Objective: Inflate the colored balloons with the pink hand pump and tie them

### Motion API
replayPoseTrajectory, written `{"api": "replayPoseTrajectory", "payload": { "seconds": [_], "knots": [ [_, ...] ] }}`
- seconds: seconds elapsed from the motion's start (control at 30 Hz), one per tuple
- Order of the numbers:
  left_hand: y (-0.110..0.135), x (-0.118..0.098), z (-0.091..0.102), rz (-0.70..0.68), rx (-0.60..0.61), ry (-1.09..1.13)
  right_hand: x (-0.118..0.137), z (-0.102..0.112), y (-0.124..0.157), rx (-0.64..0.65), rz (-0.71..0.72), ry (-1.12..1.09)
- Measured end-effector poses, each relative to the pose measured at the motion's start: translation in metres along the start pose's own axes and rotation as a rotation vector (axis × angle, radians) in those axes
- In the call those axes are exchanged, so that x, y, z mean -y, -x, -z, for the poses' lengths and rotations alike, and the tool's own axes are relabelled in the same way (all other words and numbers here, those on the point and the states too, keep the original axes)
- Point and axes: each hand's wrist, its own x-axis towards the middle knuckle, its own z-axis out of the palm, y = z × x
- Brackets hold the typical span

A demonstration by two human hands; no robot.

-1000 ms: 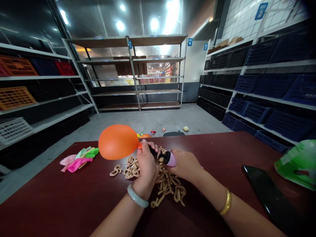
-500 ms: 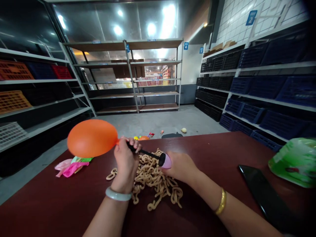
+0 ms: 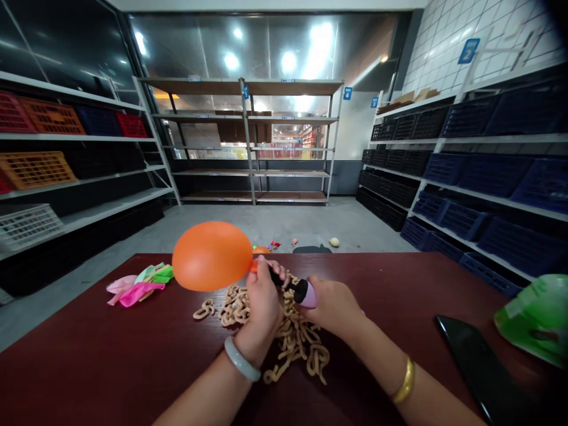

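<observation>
My left hand (image 3: 266, 290) is closed round the black end of a hand balloon pump (image 3: 300, 290), pinching the neck of an inflated orange balloon (image 3: 213, 255) there. The balloon points out to the left. My right hand (image 3: 332, 305) wraps round the pump's pale purple body, much of which its fingers hide. Only a short length of black rod shows between the hands. Beneath them lies a tangled heap of tan, cord-like pieces (image 3: 293, 337), partly covered by my left hand and wrist. Deflated balloons (image 3: 137, 287) in pink, pale green and green lie at the left on the table.
The dark red table (image 3: 89, 361) ends at a far edge beyond my hands. A black phone (image 3: 474, 361) and a green plastic pack (image 3: 535, 319) lie at the right. Small coloured items (image 3: 275, 244) are on the floor beyond. Shelves with crates (image 3: 506, 236) line the sides.
My left hand and the balloon have moved right, closer to my right hand. Less of the pump's black rod shows between the hands. The view has shifted slightly.
</observation>
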Motion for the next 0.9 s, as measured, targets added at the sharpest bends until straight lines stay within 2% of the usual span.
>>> {"api": "replayPoseTrajectory", "payload": {
  "seconds": [0.13, 0.33, 0.5, 0.6, 0.67, 0.77, 0.9],
  "knots": [
    [0.015, 0.012, -0.005, 0.012, 0.03, -0.018, 0.006, 0.002, 0.003, -0.049, 0.006, -0.024],
    [0.01, 0.004, -0.004, 0.022, 0.062, -0.026, 0.009, 0.002, 0.004, -0.024, -0.012, -0.045],
    [-0.019, -0.028, 0.008, -0.049, 0.069, 0.028, 0.007, 0.004, 0.001, 0.048, -0.034, -0.004],
    [-0.041, -0.054, 0.02, -0.139, 0.003, 0.061, -0.001, 0.002, -0.001, 0.05, 0.001, 0.033],
    [-0.052, -0.063, 0.027, -0.163, -0.035, 0.072, -0.008, 0.0, -0.001, 0.04, 0.027, 0.051],
    [-0.058, -0.057, 0.032, -0.14, -0.077, 0.078, -0.018, -0.003, -0.002, 0.049, 0.026, 0.109],
    [-0.043, -0.024, 0.027, -0.082, -0.087, 0.086, -0.024, -0.005, -0.002, 0.08, 0.013, 0.171]
  ]
}}
